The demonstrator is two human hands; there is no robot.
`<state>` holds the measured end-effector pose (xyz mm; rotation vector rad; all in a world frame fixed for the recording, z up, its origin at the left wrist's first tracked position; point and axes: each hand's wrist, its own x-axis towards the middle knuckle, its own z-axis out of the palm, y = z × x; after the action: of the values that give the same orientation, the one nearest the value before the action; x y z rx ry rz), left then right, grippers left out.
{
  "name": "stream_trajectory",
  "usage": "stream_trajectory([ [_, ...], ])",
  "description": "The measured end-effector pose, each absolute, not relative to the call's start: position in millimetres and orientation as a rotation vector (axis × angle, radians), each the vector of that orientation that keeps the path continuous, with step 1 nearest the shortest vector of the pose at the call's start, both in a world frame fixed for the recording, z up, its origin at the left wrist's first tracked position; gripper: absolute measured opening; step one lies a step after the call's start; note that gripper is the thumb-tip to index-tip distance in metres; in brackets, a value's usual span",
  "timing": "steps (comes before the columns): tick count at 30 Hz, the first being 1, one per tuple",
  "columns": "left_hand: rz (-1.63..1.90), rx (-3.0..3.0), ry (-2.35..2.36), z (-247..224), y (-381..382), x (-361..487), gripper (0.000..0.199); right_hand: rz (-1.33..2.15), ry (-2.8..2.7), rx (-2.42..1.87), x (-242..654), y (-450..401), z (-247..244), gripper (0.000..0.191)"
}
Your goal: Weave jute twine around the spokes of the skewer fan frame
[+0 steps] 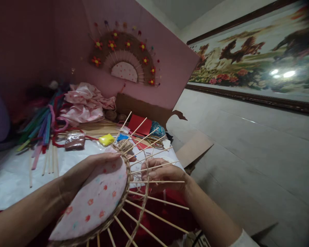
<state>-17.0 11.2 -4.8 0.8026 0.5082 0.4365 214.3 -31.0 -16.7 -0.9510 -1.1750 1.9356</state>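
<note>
My left hand [92,168] grips a half-round fan base [103,195] covered in white cloth with small red, orange and blue flowers, its fingertips showing past the edge. Brown twine is braided along the curved rim, and thin wooden sticks [157,199] radiate outward from it. My right hand [161,173] is behind the upper sticks, its fingers pinched on a strand of brown twine [147,175]. That strand crosses the sticks in an outer arc, apart from the rim.
A finished half-round ornament [128,44] hangs on the pink board. On the table lie coloured pipe cleaners [41,123], pink cloth [84,103], a yellow clay packet [106,139], a brown packet [74,141], scissors [156,141], red paper [140,124] and blue yarn [157,129].
</note>
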Motion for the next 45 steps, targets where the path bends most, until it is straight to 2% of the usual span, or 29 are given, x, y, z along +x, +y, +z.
stream_trajectory([
  [3,0.421,0.812,0.506,-4.7,10.8,-16.7,0.060,1.973,-1.220,-0.957,220.6,-30.6,-11.3,0.033],
  [20,0.389,0.790,0.528,-6.8,14.3,-16.8,0.063,1.924,-1.312,-1.109,217.6,-36.4,0.2,0.037],
  [25,0.390,0.775,0.517,-7.2,15.6,-17.7,0.061,1.851,-1.412,-1.014,229.4,-36.9,1.6,0.054],
  [28,0.415,0.751,0.490,-7.2,15.5,-18.3,0.057,1.685,-1.492,-0.981,243.4,-37.2,8.3,0.063],
  [30,0.445,0.729,0.464,-8.0,14.8,-18.3,0.053,1.437,-1.490,-1.036,253.0,-38.0,15.0,0.061],
  [35,0.496,0.658,0.517,-14.1,14.7,-17.1,0.048,0.454,-1.294,-1.206,255.2,-54.9,28.1,0.019],
  [38,0.447,0.650,0.553,-18.6,17.1,-16.8,0.047,0.341,-1.594,-1.332,234.3,-75.0,30.4,0.005],
  [41,0.435,0.687,0.575,-21.2,19.0,-16.9,0.043,0.246,-1.957,-1.442,209.0,-88.0,27.6,0.011],
  [45,0.433,0.723,0.543,-21.4,18.4,-16.7,0.042,0.167,-2.120,-1.479,190.0,-86.4,20.2,0.010],
])
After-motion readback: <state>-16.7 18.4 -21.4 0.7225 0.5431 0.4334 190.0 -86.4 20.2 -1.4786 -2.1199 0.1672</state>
